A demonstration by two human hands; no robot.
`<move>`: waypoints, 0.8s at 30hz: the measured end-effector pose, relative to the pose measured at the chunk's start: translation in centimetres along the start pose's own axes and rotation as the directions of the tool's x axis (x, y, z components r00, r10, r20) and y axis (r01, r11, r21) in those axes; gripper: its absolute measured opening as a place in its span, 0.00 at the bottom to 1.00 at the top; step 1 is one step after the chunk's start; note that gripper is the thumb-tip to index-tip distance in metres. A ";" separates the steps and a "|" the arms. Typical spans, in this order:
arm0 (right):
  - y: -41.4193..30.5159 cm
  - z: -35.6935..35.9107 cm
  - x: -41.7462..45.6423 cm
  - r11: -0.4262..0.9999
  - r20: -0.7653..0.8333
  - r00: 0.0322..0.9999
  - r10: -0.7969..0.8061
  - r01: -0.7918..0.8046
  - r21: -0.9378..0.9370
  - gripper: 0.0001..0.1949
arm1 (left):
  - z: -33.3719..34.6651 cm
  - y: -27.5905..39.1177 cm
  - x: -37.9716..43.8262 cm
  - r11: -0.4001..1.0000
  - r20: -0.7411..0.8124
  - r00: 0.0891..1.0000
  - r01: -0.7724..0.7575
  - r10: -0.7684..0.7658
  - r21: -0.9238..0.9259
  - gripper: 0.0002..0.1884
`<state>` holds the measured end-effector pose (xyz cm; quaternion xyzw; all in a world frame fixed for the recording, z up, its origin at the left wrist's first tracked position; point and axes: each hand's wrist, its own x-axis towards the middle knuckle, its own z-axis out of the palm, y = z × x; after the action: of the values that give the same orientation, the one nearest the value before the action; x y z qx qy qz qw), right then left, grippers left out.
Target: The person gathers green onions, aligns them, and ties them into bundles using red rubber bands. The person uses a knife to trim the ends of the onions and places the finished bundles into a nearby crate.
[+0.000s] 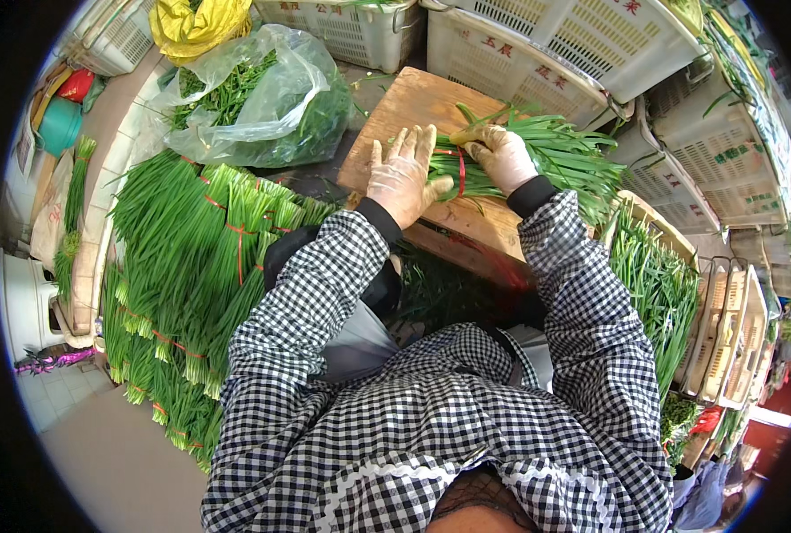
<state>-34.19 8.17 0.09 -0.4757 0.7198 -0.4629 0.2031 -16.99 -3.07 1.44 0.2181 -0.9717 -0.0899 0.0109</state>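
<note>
A bunch of long green leafy stalks, likely garlic chives (555,150), lies across a wooden board (395,113) in front of me, with a red tie (461,172) around it. My left hand (405,173), in a thin translucent glove, is spread flat against the stalk ends at the bunch's left side. My right hand (499,156), gloved too, has its fingers curled onto the top of the bunch, just right of the red tie. Whether its fingers pinch some of the stalks or only press on them is hard to see.
Tied green bunches (182,233) are piled at my left. Beyond them sits a clear plastic bag (282,133) of greens, near a yellow bag (199,26). White plastic crates (502,66) stand behind the board. A crate of loose green stalks (655,280) is at my right.
</note>
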 end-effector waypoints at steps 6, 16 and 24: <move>-0.3 -0.5 -0.3 0.977 0.073 0.994 0.077 -0.089 0.194 0.10 | -0.9 -1.2 1.8 0.993 0.162 0.982 0.107 -0.097 -0.058 0.35; -2.0 -0.8 -2.2 0.955 0.103 0.985 0.137 -0.160 0.250 0.15 | 0.6 -2.3 1.4 0.997 0.126 0.992 0.002 0.008 -0.074 0.40; 0.4 -0.5 -2.5 0.982 0.033 0.995 0.092 -0.096 0.163 0.17 | -1.6 -0.1 1.9 0.988 0.281 0.950 0.152 -0.135 -0.040 0.47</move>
<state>-33.60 10.63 -0.34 -0.4287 0.6983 -0.5044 0.2723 -18.57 -4.25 2.92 0.2732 -0.9419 -0.1497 -0.1253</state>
